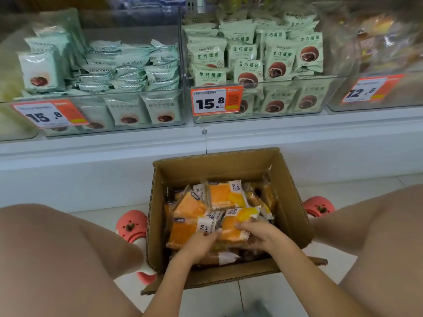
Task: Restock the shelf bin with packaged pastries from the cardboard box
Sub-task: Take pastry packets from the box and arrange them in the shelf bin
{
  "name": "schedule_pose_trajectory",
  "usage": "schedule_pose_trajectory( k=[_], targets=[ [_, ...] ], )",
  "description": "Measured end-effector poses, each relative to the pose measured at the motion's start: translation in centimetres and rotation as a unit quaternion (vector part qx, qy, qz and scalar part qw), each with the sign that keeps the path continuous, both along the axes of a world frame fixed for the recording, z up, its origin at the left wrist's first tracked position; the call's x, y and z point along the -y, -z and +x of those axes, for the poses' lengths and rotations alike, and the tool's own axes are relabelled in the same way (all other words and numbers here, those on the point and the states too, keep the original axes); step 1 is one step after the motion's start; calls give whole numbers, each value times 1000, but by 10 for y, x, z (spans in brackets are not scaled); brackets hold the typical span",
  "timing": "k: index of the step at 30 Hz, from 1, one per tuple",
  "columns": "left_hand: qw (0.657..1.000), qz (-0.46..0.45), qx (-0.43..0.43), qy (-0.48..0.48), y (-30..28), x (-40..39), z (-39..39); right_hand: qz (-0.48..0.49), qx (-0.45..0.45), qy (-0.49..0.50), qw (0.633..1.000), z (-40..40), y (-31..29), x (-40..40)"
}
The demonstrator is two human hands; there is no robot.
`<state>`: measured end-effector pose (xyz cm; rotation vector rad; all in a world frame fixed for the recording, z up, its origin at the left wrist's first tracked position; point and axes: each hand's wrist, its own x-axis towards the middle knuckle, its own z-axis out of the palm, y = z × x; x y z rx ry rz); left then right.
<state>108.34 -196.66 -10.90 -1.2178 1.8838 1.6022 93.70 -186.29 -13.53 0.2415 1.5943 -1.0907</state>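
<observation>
Squatting person's left hand (pixel 201 242) and right hand (pixel 257 232) are closing around orange pastry packets (pixel 225 197) inside the cardboard box (pixel 295 216), apparently gathering a bundle together; the shelf bins (pixel 261 115) are waiting above.

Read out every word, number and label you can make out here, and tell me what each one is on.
"15.8": orange price tag on the middle clear shelf bin.
"15.8": orange price tag on the left clear bin.
"12.8": blurred orange tag on the right.
"生巧福团": pale green pastry packets in the middle bin.
Tag small print, packet brand names and the orange packets in the cardboard box: unreadable.
</observation>
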Motion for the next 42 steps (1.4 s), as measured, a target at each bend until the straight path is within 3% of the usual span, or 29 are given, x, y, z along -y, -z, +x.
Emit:
schedule_pose_trajectory(
  k=[2, 4, 8, 13, 16, 19, 22, 25, 28, 31, 34, 37, 38, 42],
  targets=[
    [997, 65, -35, -38, -9, -1, -2, -68, 20, 41, 997, 2, -14, -5],
    [983, 124, -78, -112, -15, -2, -4, -122, 23, 21, 992, 5, -28, -10],
    [938, 194, -166, -233, -20, -3, -6, -146, -1, -9, 989, 3, -46, -8],
    [958, 54, -214, -182, -34, 6, 0, -202, -87, 88, 972, -17, -65, -11],
    [938, 72, -266, -211, -42, 9, 1, -179, -219, 25, 959, -27, -79, -16],
    [893, 121, -319, -293, -49, 10, 2, -206, -226, -18, 952, -25, -84, -13],
    [886, 104, -298, -341, -55, 15, 2, -188, -251, -48, 948, -14, -78, -5],
    [899, 46, -257, -352, -54, 8, -1, -168, -292, -40, 941, 2, -73, 5],
    [900, -23, -263, -347, -51, -4, -1, -137, -391, -23, 910, 14, -69, 9],
    [888, -156, -272, -337, -48, -9, -1, -123, -424, 23, 897, 21, -63, 9],
    [862, -274, -275, -326, -47, -10, -1, -69, -550, -23, 832, 21, -60, 7],
    [855, -300, -294, -303, -50, -10, 0, 15, -657, -100, 747, 14, -61, 5],
    [860, -291, -300, -293, -50, -9, 0, 6, -662, -88, 745, 11, -61, 4],
    [890, -198, -304, -275, -55, 5, 0, -140, -576, -13, 805, 3, -75, 10]
  ],
)
